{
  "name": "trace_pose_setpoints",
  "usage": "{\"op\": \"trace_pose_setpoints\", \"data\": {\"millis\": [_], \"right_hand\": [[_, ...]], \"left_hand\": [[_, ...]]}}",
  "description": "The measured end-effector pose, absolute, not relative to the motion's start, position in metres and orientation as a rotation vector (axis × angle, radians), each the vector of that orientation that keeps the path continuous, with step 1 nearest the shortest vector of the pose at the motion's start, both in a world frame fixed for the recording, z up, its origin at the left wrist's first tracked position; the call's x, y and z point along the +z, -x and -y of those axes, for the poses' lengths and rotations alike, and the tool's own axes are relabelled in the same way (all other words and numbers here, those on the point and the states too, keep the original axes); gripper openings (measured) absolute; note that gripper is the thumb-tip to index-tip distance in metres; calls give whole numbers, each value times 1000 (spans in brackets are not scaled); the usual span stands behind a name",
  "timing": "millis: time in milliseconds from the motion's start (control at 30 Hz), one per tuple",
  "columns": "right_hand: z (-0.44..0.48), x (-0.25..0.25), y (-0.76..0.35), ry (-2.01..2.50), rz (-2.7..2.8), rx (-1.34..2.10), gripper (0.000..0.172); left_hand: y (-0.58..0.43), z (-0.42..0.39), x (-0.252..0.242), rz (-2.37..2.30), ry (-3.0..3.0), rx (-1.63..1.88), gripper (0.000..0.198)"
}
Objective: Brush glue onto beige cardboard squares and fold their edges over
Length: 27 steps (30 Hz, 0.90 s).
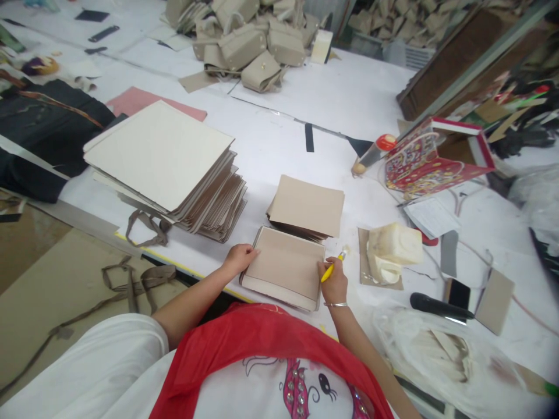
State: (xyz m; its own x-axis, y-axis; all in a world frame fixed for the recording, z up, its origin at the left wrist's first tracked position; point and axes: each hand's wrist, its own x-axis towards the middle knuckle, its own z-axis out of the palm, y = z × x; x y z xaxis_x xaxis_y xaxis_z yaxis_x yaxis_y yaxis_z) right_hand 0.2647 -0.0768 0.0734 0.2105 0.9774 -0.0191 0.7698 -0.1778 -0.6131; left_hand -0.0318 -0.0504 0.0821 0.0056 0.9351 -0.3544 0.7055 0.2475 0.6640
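- Two hands are at work, one panel lies between them, and one yellow-handled brush (327,272) is in use as a held tool
- Two stacks stand beyond the panel: one tall stack (159,157) with a white sheet on top at the left, one low stack (308,203) of beige pieces just past the panel's far edge; their layers are too tight to count
- One glue-smeared block-like container (395,243) sits to the right on one brown board (364,273); farther back are one red-patterned paper bag (414,166) and one red-capped bottle (375,152)
- The left hand (240,258) comes in from the left, forearm slanting forward, at the panel's far left corner; its fingers look close together with the tips on the edge, and I cannot tell whether they pinch it
- The right hand (335,282) is beside the panel's right edge, one bracelet (336,304) at the wrist, fingers curled and pinching the brush handle, the pale tip pointing away from the body
- The beige panel (288,262) lies flat on the white table (271,139), directly before the person's body; it is roughly rectangular, smooth and plain, with a paler strip along the near side and layered edges at the left
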Motion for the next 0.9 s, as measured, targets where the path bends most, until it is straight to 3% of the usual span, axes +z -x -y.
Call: {"op": "trace_pose_setpoints", "data": {"millis": [433,900], "right_hand": [[73,72,-262,2081,1549,632,26],[67,85,-259,2219,1704,589,26]], "left_hand": [[30,45,77,-1733,-1649,191,41],[30,39,83,-1724,-1667,81,38]]}}
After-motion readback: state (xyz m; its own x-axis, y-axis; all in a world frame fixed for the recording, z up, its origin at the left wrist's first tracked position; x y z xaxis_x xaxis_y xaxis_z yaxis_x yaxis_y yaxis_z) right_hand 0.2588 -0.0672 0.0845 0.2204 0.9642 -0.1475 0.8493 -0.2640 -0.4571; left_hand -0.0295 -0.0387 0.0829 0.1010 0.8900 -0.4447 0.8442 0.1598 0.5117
